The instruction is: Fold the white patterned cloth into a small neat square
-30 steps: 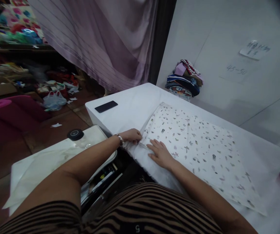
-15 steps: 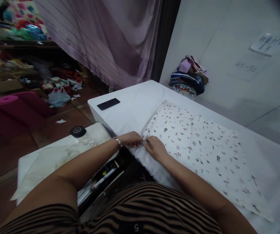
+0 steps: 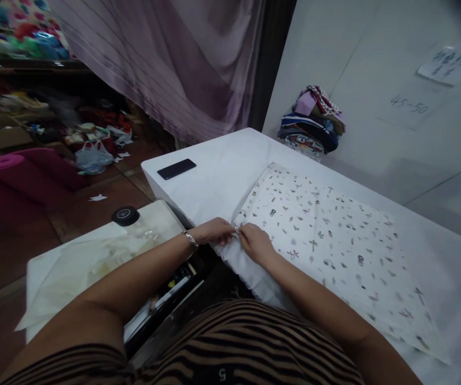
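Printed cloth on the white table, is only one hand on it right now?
No, the left hand and the right hand both pinch the printed cloth near one corner.

From here I see the left hand [image 3: 215,231] and right hand [image 3: 257,244] pinching the printed cloth [image 3: 336,243] at its near left corner — white bench [image 3: 224,160] beneath, black phone [image 3: 176,169] farther left, folded fabrics [image 3: 311,122] piled at the far side.
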Demonstrator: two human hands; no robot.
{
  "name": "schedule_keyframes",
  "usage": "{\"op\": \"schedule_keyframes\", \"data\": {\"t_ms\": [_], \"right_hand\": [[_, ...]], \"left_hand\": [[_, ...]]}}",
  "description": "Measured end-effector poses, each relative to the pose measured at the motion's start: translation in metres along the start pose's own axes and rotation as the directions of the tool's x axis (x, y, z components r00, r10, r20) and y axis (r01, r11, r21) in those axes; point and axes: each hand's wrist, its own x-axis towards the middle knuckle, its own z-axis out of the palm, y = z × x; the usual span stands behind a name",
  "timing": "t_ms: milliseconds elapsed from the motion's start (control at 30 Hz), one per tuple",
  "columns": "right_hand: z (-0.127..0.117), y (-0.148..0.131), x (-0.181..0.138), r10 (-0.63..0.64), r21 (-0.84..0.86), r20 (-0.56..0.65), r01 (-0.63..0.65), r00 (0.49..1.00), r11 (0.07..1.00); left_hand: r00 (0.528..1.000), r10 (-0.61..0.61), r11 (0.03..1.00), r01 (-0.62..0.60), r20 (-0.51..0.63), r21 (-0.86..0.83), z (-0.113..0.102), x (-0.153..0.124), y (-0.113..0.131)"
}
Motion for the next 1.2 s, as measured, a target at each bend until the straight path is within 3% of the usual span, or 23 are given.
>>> {"op": "schedule_keyframes", "data": {"t_ms": [267,467,800,1000,1200], "right_hand": [[-0.001,-0.004,0.001,0.023,-0.084,0.014,-0.022,1.000,0.996],[0.002,-0.007,0.004,-0.009,-0.104,0.018,0.011,1.000,0.994],[-0.006,-0.002,-0.012,-0.114,0.011,-0.065,0.115,0.991,0.993],[-0.015,0.029,-0.074,-0.167,0.077,-0.161,0.182,0.973,0.980],[-0.029,0.070,-0.173,0.047,-0.036,-0.261,-0.058,0.964,0.998]], "left_hand": [[1.000,-0.013,0.998,0.011,-0.025,-0.064,0.003,-0.006,0.004],[0.999,0.049,0.993,-0.048,0.014,-0.106,0.000,-0.006,0.001],[0.998,-0.006,1.000,0.008,-0.055,0.030,0.000,0.004,-0.006],[0.991,0.000,0.994,0.015,-0.137,0.109,-0.001,0.012,-0.010],[0.984,0.021,0.994,-0.003,-0.176,0.106,-0.001,0.013,-0.009]]}}
